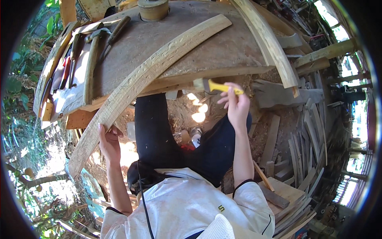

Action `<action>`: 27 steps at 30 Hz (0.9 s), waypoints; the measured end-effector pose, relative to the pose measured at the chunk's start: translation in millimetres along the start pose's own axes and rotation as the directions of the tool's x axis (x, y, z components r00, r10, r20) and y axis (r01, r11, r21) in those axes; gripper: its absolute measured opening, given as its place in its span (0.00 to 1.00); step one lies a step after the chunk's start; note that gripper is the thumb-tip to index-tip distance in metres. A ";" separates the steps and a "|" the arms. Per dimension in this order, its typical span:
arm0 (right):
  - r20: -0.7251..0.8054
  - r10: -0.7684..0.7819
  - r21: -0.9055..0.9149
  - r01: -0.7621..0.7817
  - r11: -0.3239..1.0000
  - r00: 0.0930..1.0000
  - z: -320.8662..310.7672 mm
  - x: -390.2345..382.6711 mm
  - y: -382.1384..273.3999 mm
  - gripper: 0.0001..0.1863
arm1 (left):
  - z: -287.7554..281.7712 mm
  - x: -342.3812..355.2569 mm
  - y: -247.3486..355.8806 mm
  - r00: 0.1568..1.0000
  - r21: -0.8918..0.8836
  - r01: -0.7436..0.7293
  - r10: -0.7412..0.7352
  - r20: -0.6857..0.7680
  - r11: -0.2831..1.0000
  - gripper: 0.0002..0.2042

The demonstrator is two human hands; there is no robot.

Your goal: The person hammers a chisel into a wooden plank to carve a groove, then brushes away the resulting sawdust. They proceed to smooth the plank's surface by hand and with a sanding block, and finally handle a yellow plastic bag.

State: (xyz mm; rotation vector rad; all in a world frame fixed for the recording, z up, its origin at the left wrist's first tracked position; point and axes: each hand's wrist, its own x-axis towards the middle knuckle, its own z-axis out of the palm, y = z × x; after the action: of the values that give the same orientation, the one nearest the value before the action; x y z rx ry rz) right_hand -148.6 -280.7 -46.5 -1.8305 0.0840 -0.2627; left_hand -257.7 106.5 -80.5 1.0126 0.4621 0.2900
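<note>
My left hand (110,139) grips the lower end of a long pale, curved wooden board (151,64), which lies slanting across the front edge of a thick wooden bench (207,47). The board's surface carries many small marks. My right hand (237,104) holds a yellow-handled brush (218,87) just below the bench's edge, to the right of the board and apart from it. The brush's broad head points left. My legs (153,131) are under the bench's front.
Hammers (92,63) and several hand tools (66,70) lie at the bench's left. A cylindrical block (153,8) stands at the back. Long strips (281,60) overhang the right side. Wooden slats (302,139) are piled on the ground at right; foliage (18,87) is at left.
</note>
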 end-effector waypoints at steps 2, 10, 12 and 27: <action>-0.176 -0.093 -0.131 0.070 0.989 0.980 -7.3 14.7 6.1 0.13 | -0.6 -0.5 3.6 1.000 0.003 0.001 -0.001 -0.007 1.000 0.19; 0.013 -0.138 0.023 0.138 0.990 0.990 24.7 -10.8 -8.6 0.13 | 0.2 0.1 3.1 1.000 0.024 0.014 -0.013 -0.024 1.000 0.20; -0.187 -0.147 -0.213 0.106 0.971 0.971 11.9 -1.8 2.4 0.12 | 0.6 -0.7 3.6 1.000 0.026 0.019 -0.019 -0.013 0.999 0.21; -0.529 -0.246 -0.284 0.104 0.953 0.812 -22.0 -4.4 30.3 0.16 | 1.9 1.6 1.9 1.000 0.011 0.020 -0.020 0.001 1.000 0.20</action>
State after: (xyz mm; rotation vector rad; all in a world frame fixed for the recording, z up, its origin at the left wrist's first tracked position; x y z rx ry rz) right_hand -155.4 -308.9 -70.6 -1.9515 0.3723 -0.9618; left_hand -255.4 106.7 -78.4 1.0184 0.4728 0.2693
